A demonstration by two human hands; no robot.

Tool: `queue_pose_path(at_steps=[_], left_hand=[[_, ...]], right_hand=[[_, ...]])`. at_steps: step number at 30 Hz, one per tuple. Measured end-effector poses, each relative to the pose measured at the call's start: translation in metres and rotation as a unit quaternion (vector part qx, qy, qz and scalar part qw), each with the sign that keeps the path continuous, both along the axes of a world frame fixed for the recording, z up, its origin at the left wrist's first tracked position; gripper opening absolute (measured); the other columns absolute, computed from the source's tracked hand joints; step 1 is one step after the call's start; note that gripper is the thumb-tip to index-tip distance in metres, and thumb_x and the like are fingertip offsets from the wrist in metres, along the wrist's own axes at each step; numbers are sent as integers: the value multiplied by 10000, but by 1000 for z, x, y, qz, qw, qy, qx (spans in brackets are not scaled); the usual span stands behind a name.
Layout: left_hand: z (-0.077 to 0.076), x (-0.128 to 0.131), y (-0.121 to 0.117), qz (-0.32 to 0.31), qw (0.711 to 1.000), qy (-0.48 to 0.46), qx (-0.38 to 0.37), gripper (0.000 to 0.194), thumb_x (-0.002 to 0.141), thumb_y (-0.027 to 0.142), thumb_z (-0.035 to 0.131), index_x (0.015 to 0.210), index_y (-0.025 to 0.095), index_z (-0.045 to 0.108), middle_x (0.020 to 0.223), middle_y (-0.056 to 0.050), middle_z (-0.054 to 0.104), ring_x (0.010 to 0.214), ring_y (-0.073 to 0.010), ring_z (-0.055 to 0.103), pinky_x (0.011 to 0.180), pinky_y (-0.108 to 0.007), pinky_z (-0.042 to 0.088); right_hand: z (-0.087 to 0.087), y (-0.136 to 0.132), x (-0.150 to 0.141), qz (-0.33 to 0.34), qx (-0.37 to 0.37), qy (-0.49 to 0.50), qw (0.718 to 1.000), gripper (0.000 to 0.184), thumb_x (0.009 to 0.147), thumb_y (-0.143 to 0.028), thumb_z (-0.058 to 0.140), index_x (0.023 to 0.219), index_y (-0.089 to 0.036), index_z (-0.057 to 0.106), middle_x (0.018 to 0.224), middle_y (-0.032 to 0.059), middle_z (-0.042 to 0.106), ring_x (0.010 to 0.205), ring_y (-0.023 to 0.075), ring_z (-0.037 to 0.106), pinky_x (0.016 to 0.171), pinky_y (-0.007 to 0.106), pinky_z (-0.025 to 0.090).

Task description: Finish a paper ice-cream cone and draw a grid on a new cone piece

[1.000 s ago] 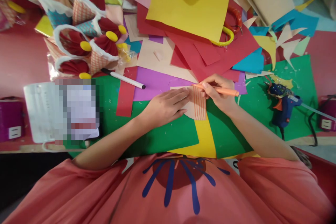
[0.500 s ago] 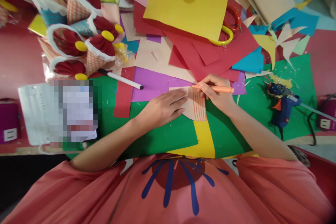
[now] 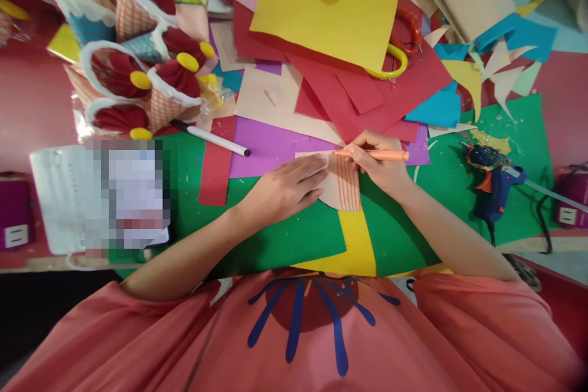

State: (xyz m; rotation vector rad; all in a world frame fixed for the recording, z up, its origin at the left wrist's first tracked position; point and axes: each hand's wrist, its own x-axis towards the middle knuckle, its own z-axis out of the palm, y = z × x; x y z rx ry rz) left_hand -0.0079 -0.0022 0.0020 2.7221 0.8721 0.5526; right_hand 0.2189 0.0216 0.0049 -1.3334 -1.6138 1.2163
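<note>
My right hand (image 3: pixel 383 165) grips an orange pen (image 3: pixel 374 154), its tip touching the top edge of a peach paper piece (image 3: pixel 343 187) that bears orange vertical lines. My left hand (image 3: pixel 287 187) lies flat, fingers spread, pressing down the left part of that paper. The paper rests on green sheets (image 3: pixel 285 236) and a yellow strip (image 3: pixel 357 242), with a purple sheet (image 3: pixel 271 144) just behind it.
Finished paper cones with red and yellow tops (image 3: pixel 151 82) stand at the back left. A black-tipped white marker (image 3: pixel 214 136) lies beside them. A blue glue gun (image 3: pixel 491 184) lies at the right. Scissors (image 3: pixel 404 49) peek from under a large yellow sheet (image 3: pixel 331 3). Loose coloured scraps lie at the back right.
The pen and my right hand have shifted slightly left along the paper's top edge. My left hand keeps pressing the paper in the same place.
</note>
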Motion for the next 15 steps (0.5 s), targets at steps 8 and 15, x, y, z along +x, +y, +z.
queue_pose_path(at_steps=[8,15], left_hand=[[1,0,0,1,1000,3,-18,310,1000,254,450,1187,106,648,1249,-146,682,1230,-252,625,1013,-389,565],[1,0,1,-4,1000,-4,1,295,995,244,463,1168,97,651,1226,-147,694,1202,-250,644,1002,-376,572]], right_hand=[[-1,1,1,15,21,-17,1000,281,874,-397,600,693,-182,578,580,-28,574,529,89,499,513,242,363],[2,2,1,-1,-53,56,997,270,826,-347,633,620,-184,568,524,-37,555,458,74,470,447,224,352]])
